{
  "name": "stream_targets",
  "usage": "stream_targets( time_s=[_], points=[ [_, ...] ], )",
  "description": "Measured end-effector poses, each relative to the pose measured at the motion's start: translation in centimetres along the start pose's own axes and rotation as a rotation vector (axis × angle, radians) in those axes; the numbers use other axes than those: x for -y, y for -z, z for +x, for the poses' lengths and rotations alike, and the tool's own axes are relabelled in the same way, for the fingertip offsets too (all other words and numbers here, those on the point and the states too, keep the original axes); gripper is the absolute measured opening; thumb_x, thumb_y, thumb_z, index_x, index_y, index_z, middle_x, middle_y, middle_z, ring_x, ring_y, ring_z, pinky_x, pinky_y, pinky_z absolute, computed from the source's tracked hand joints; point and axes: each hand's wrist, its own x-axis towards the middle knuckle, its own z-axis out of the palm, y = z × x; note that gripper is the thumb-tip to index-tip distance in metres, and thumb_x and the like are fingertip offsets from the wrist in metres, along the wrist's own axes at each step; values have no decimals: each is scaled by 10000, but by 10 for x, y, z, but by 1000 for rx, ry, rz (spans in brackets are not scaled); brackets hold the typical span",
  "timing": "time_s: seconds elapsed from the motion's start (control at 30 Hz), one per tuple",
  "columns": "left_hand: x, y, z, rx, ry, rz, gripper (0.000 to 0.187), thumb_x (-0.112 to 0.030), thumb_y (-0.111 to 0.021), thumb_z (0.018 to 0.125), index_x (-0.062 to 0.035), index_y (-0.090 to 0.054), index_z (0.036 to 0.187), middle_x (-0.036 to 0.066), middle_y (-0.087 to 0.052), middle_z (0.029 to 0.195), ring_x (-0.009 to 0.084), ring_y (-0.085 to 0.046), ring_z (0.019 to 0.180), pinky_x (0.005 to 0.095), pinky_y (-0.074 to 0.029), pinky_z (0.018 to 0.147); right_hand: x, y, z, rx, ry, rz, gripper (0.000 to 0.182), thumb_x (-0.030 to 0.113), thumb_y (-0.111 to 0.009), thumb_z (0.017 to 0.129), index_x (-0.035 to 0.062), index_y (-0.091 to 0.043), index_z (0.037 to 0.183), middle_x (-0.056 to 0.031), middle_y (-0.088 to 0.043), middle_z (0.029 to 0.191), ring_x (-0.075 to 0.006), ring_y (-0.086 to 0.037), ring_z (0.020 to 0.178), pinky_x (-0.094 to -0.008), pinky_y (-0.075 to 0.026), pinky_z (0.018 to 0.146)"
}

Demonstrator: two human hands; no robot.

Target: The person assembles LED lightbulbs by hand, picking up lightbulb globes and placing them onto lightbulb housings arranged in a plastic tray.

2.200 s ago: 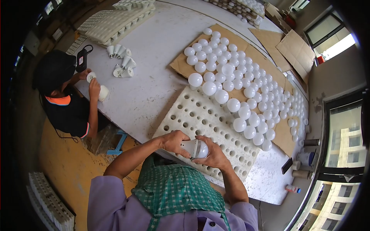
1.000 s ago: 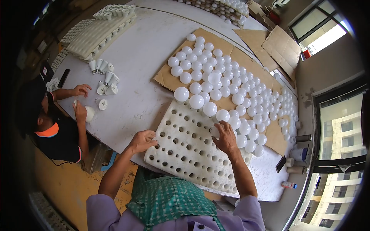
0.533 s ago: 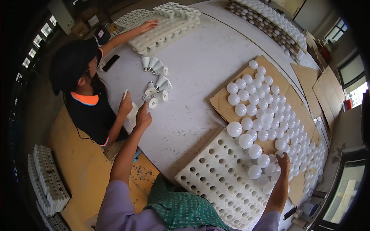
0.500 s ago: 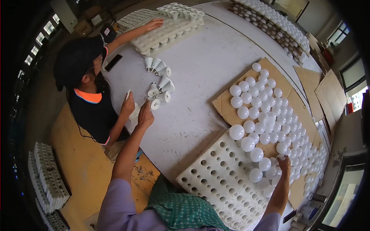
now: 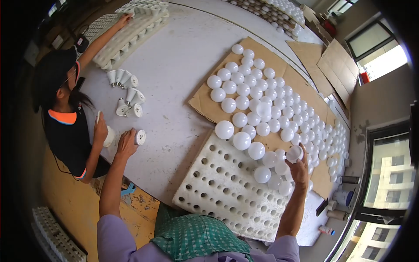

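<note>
My left hand (image 5: 126,144) is closed around a white LED bulb base (image 5: 140,137), its round open face turned to the right, just over the table's left part. Past it lie several more bulb bases (image 5: 129,97) in a loose cluster. My right hand (image 5: 300,168) grips a white dome-shaped bulb cover (image 5: 294,153) between thumb and fingers, raised over the other covers. Many glossy round covers (image 5: 243,89) cover the cardboard sheet (image 5: 201,101) beside it. A white foam tray (image 5: 214,179) with rows of holes lies before me, with some covers at its right edge.
A co-worker (image 5: 65,118) at the left holds a white piece and reaches to a tray of bulb bases (image 5: 131,41). More stacked covers (image 5: 279,15) stand at the far side. Cardboard flaps (image 5: 336,65) and rolls (image 5: 338,214) lie at the right.
My right hand has lifted a bulb cover from among the others. My left hand has drawn a bulb base away from the cluster. The whole view has swung to the right.
</note>
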Motion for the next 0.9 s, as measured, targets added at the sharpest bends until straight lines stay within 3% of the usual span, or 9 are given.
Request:
stream_targets(
  time_s=[0.2, 0.27, 0.33, 0.47, 0.6, 0.63, 0.8, 0.87, 0.9],
  points=[
    [-45, -29, -33, 29, 73, -142, 626, -137, -785, 680, -3, -514, 1228, 207, -597, 1170, 371, -544, 1132, 404, -451, 959, -29, -62, -62, 143, -70, 100, 982, 364, -855, 643, 51, -307, 1395, -159, -529, 1230, -263, -616, 1015, -347, -568, 760],
    [-81, -14, -52, 23, 144, -534, 561, -144, -756, 699, 7, -541, 1195, 174, -644, 1094, 331, -618, 1027, 383, -504, 878, -32, -77, -80, 172, -81, 180, 964, 344, -875, 618, 73, -340, 1372, -171, -537, 1217, -263, -620, 997, -335, -573, 738],
    [-104, -22, -72, 42, -13, -734, 510, -102, -731, 706, 19, -554, 1168, 126, -667, 990, 261, -662, 898, 340, -531, 769, -32, -92, -99, 240, -73, 181, 974, 281, -888, 613, 69, -332, 1384, -145, -551, 1227, -230, -601, 1037, -337, -552, 776],
    [-191, 5, -119, 666, -89, -1657, 450, -114, -752, 710, 25, -597, 1109, 78, -652, 956, 145, -644, 823, 288, -534, 722, -44, -108, -125, 301, -20, -120, 903, 295, -900, 591, 99, -393, 1312, -162, -539, 1232, -233, -617, 992, -326, -553, 788],
    [-247, 17, -143, 788, -434, -1450, 472, -138, -800, 707, 30, -605, 1102, 87, -662, 961, 128, -635, 794, 293, -534, 673, -40, -127, -150, 407, -30, -390, 788, 279, -856, 622, 80, -426, 1252, -108, -552, 1199, -199, -536, 1101, -349, -437, 929],
    [-253, 18, -144, 799, -492, -1366, 483, -171, -822, 704, 31, -615, 1091, 91, -676, 915, 117, -636, 759, 289, -537, 650, -34, -132, -155, 445, 20, -420, 742, 120, -814, 622, 73, -453, 1269, -81, -556, 1226, -197, -524, 1136, -351, -412, 974],
    [-267, 27, -153, 877, -534, -1105, 581, -254, -847, 664, 31, -620, 1117, 101, -683, 988, 157, -636, 847, 302, -509, 772, -28, -140, -172, 491, 56, -551, 750, 146, -832, 620, 79, -471, 1274, -83, -557, 1228, -203, -545, 1110, -347, -421, 967],
    [-270, 26, -157, 730, -671, -1092, 482, -231, -853, 675, 30, -651, 1027, 89, -691, 831, 123, -637, 671, 277, -528, 591, -32, -139, -176, 525, 45, -562, 769, 170, -844, 613, 75, -473, 1279, -102, -558, 1221, -236, -557, 1106, -348, -433, 958],
    [-271, 28, -159, 730, -673, -1090, 482, -231, -853, 675, 30, -651, 1027, 89, -691, 831, 123, -637, 671, 277, -528, 591, -35, -138, -177, 523, 47, -562, 769, 170, -844, 613, 75, -473, 1279, -102, -558, 1221, -236, -557, 1106, -348, -433, 958]
  ],
)
